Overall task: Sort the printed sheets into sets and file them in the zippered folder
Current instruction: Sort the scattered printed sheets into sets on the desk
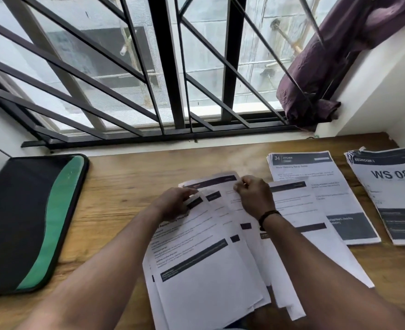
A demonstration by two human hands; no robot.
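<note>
**Sorting stage: fanned sheets under both hands, two sets laid aside**

We work at a wooden bench (130, 186) below a barred window (163, 67). The unsorted printed sheets (208, 258) lie fanned in the near centre, overlapping so that each dark header band shows; we judge this spread serves to read the headings and tell the sets apart.

The left hand (173, 201) rests on the far left part of the fan, its fingers (188, 192) pressed flat on a sheet, apparently to keep the fan from sliding. The right hand (252, 194) sits at the far edge of the fan, its fingers (240, 185) curled together and pinching the top edge of one sheet, most likely to lift or separate it. A dark band circles the right wrist.

Two sorted sets lie to the right, clear of the working area. The kitchen stack (316, 186) reads "34" and "KITCHEN" in its header. The far-right stack (392, 186) reads "WS 08", with a header that appears to say "BEDROOM". Body text is too blurred to read.

The zippered folder (30, 222), black with a green stripe, lies flat at the far left, well apart from the sheets. We cannot tell whether it is zipped. Filing is not yet begun.
</note>
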